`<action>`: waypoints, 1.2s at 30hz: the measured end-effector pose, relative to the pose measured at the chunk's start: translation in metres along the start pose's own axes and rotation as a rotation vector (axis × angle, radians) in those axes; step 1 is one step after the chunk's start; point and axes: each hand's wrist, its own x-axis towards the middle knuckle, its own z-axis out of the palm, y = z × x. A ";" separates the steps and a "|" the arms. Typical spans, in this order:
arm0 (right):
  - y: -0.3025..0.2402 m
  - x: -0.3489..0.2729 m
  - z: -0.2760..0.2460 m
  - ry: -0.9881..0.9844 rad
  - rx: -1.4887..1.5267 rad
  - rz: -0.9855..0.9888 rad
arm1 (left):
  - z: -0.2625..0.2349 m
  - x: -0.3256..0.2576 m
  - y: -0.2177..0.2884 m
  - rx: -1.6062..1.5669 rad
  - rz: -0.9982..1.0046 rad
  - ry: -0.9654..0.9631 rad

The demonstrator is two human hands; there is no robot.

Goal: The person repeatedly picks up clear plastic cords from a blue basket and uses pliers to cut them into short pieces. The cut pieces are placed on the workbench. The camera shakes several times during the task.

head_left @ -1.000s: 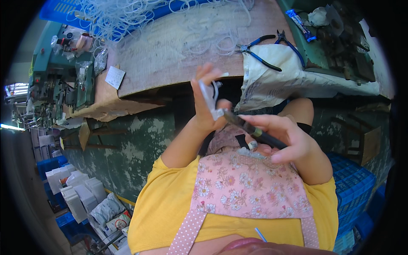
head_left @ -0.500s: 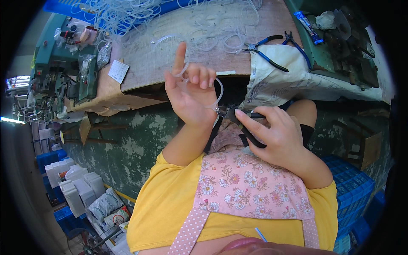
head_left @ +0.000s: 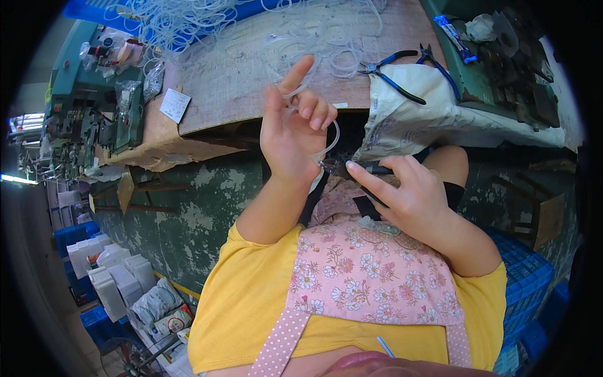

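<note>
Toward 10 o'clock is a green-painted metal machine (head_left: 68,94), and to its right a white paper note (head_left: 174,105) lies near the edge of a worn, grainy wooden tabletop (head_left: 217,97). Toward 11 o'clock a blue plastic basket (head_left: 246,12) overflows with tangled, translucent tubing (head_left: 179,28). Near 12 o'clock the left hand (head_left: 289,135) shows its palm, thumb and index finger apart, the others half curled; a smooth clear tube (head_left: 338,133) bows in a round arc beside these fingers, though I cannot tell whether they pinch it. The tube's lower end reaches the tip of the black-handled pliers (head_left: 339,168), right of centre toward 2 o'clock; their long axis lies nearly level, dark metal nose to 9 o'clock, handles to 3. The right hand (head_left: 411,195), at 3 o'clock, grasps those handles, index finger stretched toward the nose. At 1 o'clock, two blue-handled pliers (head_left: 402,93) lie by a creased white sheet (head_left: 399,119)
</note>
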 end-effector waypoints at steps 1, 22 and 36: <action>0.004 0.000 0.000 0.012 0.004 -0.022 | 0.000 0.002 0.001 0.021 -0.040 -0.017; 0.015 -0.014 0.006 0.032 0.328 0.129 | -0.030 0.006 -0.003 1.054 -0.290 -0.339; 0.016 -0.029 0.014 0.015 0.404 0.198 | -0.032 0.161 -0.063 2.284 0.076 -0.127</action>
